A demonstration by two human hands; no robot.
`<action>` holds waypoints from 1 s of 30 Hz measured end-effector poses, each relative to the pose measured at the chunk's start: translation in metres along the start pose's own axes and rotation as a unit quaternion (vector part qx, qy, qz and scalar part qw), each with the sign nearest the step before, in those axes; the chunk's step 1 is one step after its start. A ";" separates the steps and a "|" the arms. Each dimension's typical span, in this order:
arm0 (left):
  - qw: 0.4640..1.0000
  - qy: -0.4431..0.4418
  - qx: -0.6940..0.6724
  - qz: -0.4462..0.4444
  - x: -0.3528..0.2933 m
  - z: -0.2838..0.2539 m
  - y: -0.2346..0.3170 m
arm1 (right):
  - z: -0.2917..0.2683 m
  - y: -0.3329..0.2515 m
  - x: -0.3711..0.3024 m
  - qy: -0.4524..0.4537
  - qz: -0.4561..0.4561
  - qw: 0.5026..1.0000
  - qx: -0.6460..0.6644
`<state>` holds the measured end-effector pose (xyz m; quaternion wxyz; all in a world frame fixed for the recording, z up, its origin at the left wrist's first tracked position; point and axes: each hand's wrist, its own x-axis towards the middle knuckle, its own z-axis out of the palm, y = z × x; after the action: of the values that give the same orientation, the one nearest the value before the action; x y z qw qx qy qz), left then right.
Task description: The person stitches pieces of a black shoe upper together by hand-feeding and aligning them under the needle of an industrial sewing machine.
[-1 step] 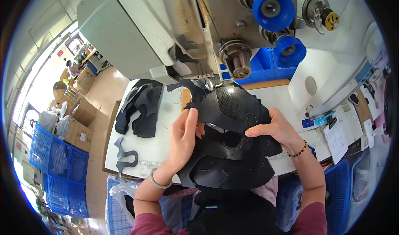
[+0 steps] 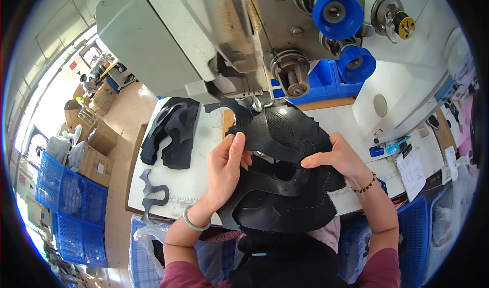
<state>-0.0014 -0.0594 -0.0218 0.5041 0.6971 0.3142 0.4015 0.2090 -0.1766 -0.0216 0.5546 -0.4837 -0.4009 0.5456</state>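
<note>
- Looking down from the head view: the black shoe upper piece (image 2: 277, 135) lies at the sewing machine (image 2: 204, 38) needle, spread flat for stitching.
- Left hand (image 2: 224, 168) pinches its near edge, grip clamped on it.
- Right hand (image 2: 338, 160) presses its right edge, fingers closed on it, steadying.
- Spare black cut pieces (image 2: 170, 132) wait left of the machine on the surface (image 2: 204, 181).

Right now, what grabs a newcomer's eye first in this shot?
The big grey sewing machine fills the top of the view, with two bright blue knobs at its upper right. Below it, at centre, the left hand and right hand each pinch a black shoe piece that runs up under the machine's foot. A stack of black cut pieces lies on the white table to the left.
</note>
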 end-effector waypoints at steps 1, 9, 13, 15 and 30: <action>1.000 -0.011 0.005 0.005 0.002 -0.001 -0.001 | 0.000 0.001 0.000 0.010 -0.001 1.000 0.006; 1.000 -0.012 0.021 0.014 0.004 0.000 0.003 | 0.000 0.004 -0.003 0.008 -0.022 1.000 -0.006; 1.000 0.001 0.014 0.018 0.004 0.000 -0.002 | -0.003 0.003 -0.003 -0.002 -0.028 0.999 -0.015; 1.000 -0.001 0.004 0.015 0.005 0.000 -0.001 | -0.002 0.001 -0.003 -0.002 -0.023 0.999 -0.022; 0.999 -0.008 -0.016 0.031 0.025 -0.004 -0.002 | 0.002 -0.004 0.005 -0.001 -0.052 0.999 -0.011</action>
<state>0.0065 -0.0363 -0.0167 0.5050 0.7016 0.2820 0.4162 0.2079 -0.1709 -0.0181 0.5762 -0.4680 -0.4321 0.5122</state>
